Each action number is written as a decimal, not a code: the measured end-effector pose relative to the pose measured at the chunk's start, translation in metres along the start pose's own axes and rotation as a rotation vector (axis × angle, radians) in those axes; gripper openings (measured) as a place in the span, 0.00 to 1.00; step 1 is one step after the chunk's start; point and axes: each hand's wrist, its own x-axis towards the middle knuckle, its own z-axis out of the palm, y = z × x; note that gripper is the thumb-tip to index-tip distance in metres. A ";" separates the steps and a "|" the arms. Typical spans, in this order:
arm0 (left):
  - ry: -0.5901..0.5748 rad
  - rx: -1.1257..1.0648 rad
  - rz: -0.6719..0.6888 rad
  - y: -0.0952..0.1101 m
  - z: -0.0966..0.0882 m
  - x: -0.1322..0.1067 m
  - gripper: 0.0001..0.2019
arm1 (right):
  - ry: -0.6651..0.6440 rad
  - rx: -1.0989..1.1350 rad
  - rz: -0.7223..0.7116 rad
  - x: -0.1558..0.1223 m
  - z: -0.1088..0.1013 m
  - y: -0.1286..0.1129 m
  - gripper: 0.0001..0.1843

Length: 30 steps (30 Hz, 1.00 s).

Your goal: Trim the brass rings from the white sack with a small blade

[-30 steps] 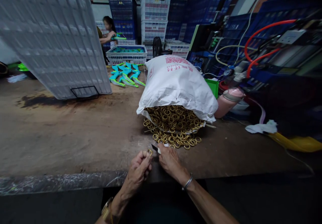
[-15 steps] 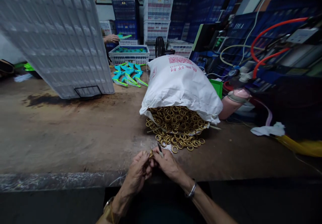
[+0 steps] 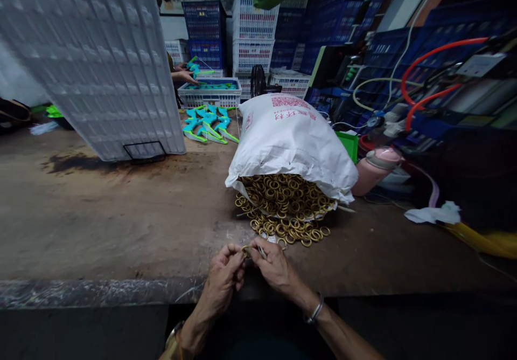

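Just above the table's front edge, my left hand (image 3: 223, 271) pinches a small brass-coloured ring (image 3: 244, 249) between thumb and fingers. My right hand (image 3: 277, 268) is closed on a thin blade-like tool (image 3: 262, 252), its fingertips meeting the ring's right side; most of the tool is hidden by the fingers. Beyond the hands lies a white woven sack (image 3: 293, 139) with red print, its mouth facing me. Many loose brass-coloured rings (image 3: 288, 193) fill the mouth and spill onto the wooden table (image 3: 121, 225).
A tall ribbed white panel (image 3: 109, 74) leans in a black wire stand at left. Turquoise-and-green plastic pieces (image 3: 208, 122) lie behind it, by a white crate (image 3: 210, 97) where another person's hands (image 3: 186, 74) work. A pink bottle (image 3: 377, 168) and hoses stand right.
The blade-like tool has tipped from pointing up and away to lying lower, mostly behind my right fingers. My hands stay together at the ring. The co-worker's hands have shifted with a turquoise piece.
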 end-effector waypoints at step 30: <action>0.003 0.128 0.039 -0.006 0.006 0.000 0.18 | -0.102 -0.480 0.004 -0.010 0.005 0.006 0.13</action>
